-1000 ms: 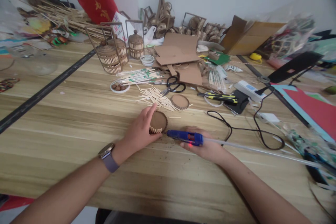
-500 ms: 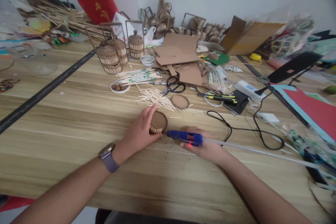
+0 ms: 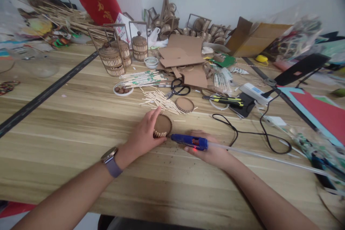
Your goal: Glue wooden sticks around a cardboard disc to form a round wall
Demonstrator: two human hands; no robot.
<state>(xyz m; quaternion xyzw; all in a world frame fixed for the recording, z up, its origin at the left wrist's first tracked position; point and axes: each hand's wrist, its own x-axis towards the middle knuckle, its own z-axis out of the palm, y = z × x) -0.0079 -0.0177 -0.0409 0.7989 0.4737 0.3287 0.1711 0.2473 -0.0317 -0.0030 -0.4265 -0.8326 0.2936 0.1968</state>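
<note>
My left hand (image 3: 145, 131) is curled around the left side of a round brown cardboard base (image 3: 163, 123), thumb at the near rim and a finger at the far rim. Short pale sticks (image 3: 160, 134) stand upright in a row along its near edge. In my right hand (image 3: 208, 152) is a blue hot glue gun (image 3: 190, 141), with a red light on and a long clear glue stick out of its back. Its nozzle points left at the base's near right rim, close to my left thumb. Most fingers of my right hand are hidden behind the gun.
Beyond my hands lie loose cut sticks (image 3: 161, 100), a second round base (image 3: 184, 104), black scissors (image 3: 180, 88) and a bowl of brown balls (image 3: 123, 89). Finished small baskets (image 3: 111, 59) stand back left. A black cable (image 3: 265, 133) loops at right, near a yellow-black cutter (image 3: 228, 100).
</note>
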